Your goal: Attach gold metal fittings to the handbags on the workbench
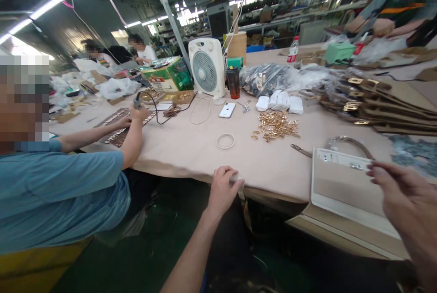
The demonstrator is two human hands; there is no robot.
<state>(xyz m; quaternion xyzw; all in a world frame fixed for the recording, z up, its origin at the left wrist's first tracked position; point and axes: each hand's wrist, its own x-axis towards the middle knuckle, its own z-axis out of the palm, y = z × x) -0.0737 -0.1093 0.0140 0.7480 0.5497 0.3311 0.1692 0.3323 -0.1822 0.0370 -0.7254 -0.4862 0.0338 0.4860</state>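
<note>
At the table's front edge, my left hand [223, 189] is closed around a small pale object [235, 178], mostly covered by the fingers. My right hand [401, 193] has thumb and fingers pinched together beside the top edge of a beige bag [348, 188]; what they hold, if anything, is too small to make out. Small silver metal fittings [357, 166] sit on the bag's white upper strip, just left of those fingertips. The bag leans over the table edge. Behind it curves a brown strap [355, 141] with a partly clear wrap.
A heap of gold metal fittings [277, 125], a white ring [225, 141], a phone [227, 110] and a fan [207, 68] stand or lie on the table [184, 147]. Brown straps [385, 102] are stacked at right. A co-worker [64, 188] holds a corded tool [137, 102] at left.
</note>
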